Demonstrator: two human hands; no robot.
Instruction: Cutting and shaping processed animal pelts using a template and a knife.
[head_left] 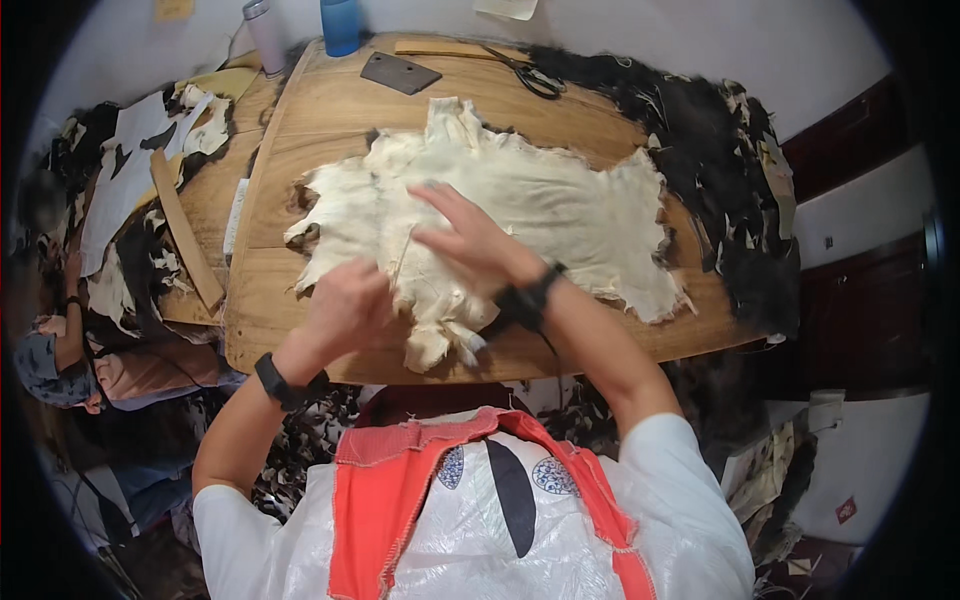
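Note:
A pale animal hide [550,210], skin side up with dark fur showing at its edges, lies spread on the wooden table in front of me. My left hand [350,300] is closed in a fist over the hide's near left part. A thin pale strand rises beside its fingers; whether they grip it, I cannot make out. My right hand [465,235] is over the middle of the hide, fingers stretched out toward the left, slightly blurred. Wristbands sit on both my wrists.
Black-handled scissors [535,78], a dark flat plate [400,73] and a wooden ruler [445,48] lie along the table's far side. Dark fur pieces [690,140] cover the right edge. A blue cup [340,28] stands behind. At far left, another person's arm [70,325] shows beside more hides.

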